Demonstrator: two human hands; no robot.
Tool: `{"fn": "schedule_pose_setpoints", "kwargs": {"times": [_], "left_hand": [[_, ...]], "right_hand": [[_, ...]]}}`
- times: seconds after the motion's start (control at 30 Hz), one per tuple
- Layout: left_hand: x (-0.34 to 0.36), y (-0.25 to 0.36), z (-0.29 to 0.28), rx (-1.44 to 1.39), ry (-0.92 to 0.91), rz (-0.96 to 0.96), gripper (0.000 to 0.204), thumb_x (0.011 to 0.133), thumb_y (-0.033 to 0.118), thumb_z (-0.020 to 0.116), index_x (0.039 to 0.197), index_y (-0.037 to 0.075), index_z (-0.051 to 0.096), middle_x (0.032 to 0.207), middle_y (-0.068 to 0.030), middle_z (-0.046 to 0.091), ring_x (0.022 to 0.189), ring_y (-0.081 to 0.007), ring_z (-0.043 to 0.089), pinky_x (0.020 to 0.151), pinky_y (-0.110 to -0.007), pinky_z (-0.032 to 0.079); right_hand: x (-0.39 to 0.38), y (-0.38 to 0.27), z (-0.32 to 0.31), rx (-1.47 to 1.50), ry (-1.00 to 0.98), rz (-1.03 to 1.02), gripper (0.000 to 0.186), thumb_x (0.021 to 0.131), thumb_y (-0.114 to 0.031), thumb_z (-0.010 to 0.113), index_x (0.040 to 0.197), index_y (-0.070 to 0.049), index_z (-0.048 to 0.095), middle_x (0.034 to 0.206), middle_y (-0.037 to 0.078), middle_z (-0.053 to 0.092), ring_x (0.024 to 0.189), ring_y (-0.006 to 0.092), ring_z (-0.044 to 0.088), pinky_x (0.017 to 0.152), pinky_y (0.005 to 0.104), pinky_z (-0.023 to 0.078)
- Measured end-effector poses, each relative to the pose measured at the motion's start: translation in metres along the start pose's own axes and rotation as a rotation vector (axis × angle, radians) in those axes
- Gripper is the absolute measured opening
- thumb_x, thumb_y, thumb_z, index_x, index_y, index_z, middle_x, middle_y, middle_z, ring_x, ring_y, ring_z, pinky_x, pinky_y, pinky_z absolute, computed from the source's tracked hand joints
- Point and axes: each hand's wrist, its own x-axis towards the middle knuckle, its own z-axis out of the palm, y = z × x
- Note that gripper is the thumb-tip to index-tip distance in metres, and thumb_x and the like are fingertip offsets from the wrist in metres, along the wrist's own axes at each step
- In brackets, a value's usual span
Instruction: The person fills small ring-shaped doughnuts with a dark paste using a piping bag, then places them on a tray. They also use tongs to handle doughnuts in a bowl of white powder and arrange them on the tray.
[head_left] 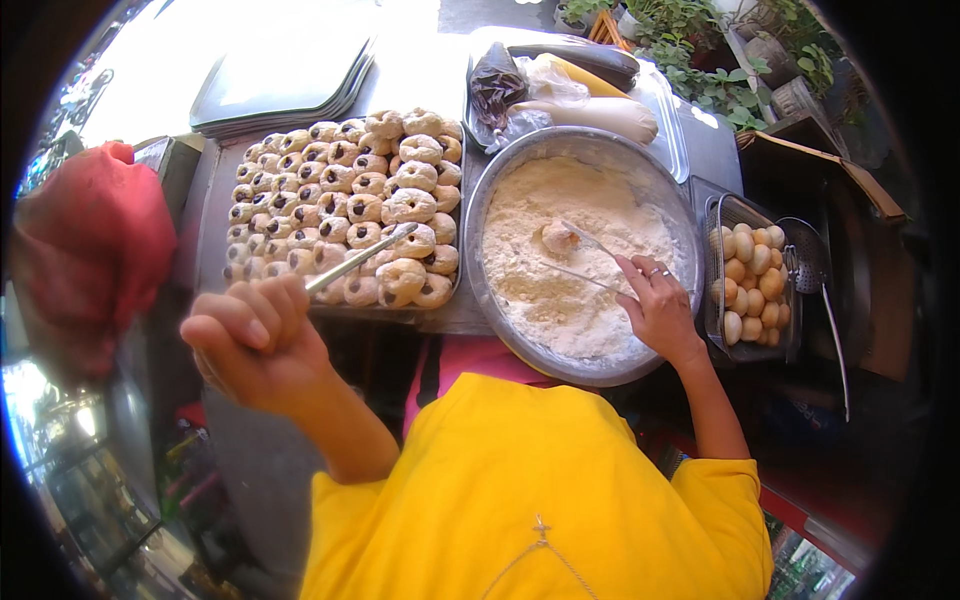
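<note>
My left hand (258, 335) is raised at the left, its fingers closed round a slim metal rod-like tool (358, 258). The tool's tip points up over the near right part of a tray of powdered doughnuts (345, 200). Most of those doughnuts show a dark filling in a hole. My right hand (662, 308) grips thin metal tongs (590, 281) above a big round metal bowl (480, 275). Inside lies white powder (535, 315), and a powdered dough ball (557, 237) sits at the upper tong tip; whether the tongs pinch it I cannot tell.
Right of the bowl stands a wire basket of browned dough balls (757, 285), with a long-handled skimmer (808, 262) beside it. Filled piping bags (590, 115) lie on a tray behind the bowl. Stacked flat trays (285, 90) are at the back left, a red cloth (95, 250) nearer.
</note>
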Motion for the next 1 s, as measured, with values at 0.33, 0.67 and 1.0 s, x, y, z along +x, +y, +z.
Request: {"fn": "schedule_pose_setpoints", "kwargs": {"times": [0.33, 0.67, 1.0], "left_hand": [[0.0, -0.012, 0.01, -0.038, -0.002, -0.056, 0.039, 0.093, 0.032, 0.034, 0.065, 0.005, 0.039, 0.049, -0.0001, 0.031, 0.038, -0.0085, 0.021, 0.04, -0.026, 0.019], [-0.014, -0.067, 0.045, -0.042, -0.062, -0.309, 0.036, 0.088, 0.025, 0.047, 0.064, -0.002, 0.049, 0.053, -0.0042, 0.045, 0.045, -0.0078, 0.036, 0.043, -0.022, 0.027], [-0.018, -0.123, 0.069, 0.039, -0.212, -0.418, 0.035, 0.089, 0.025, 0.047, 0.065, 0.0, 0.052, 0.052, -0.0003, 0.047, 0.047, -0.0046, 0.039, 0.043, -0.02, 0.029]], "right_hand": [[0.001, -0.015, 0.013, 0.098, -0.054, 0.081, 0.034, 0.073, -0.008, 0.058, 0.107, -0.003, 0.053, 0.094, 0.013, 0.056, 0.087, 0.0286, 0.054, 0.073, 0.0348, 0.044], [0.032, 0.014, -0.003, -0.216, -0.16, -0.097, 0.034, 0.073, -0.006, 0.054, 0.107, -0.002, 0.052, 0.096, 0.012, 0.056, 0.09, 0.028, 0.054, 0.076, 0.0359, 0.044], [0.015, 0.007, 0.026, 0.059, -0.065, 0.034, 0.036, 0.073, -0.008, 0.058, 0.108, -0.003, 0.051, 0.096, 0.012, 0.054, 0.087, 0.0286, 0.055, 0.073, 0.0364, 0.046]]}}
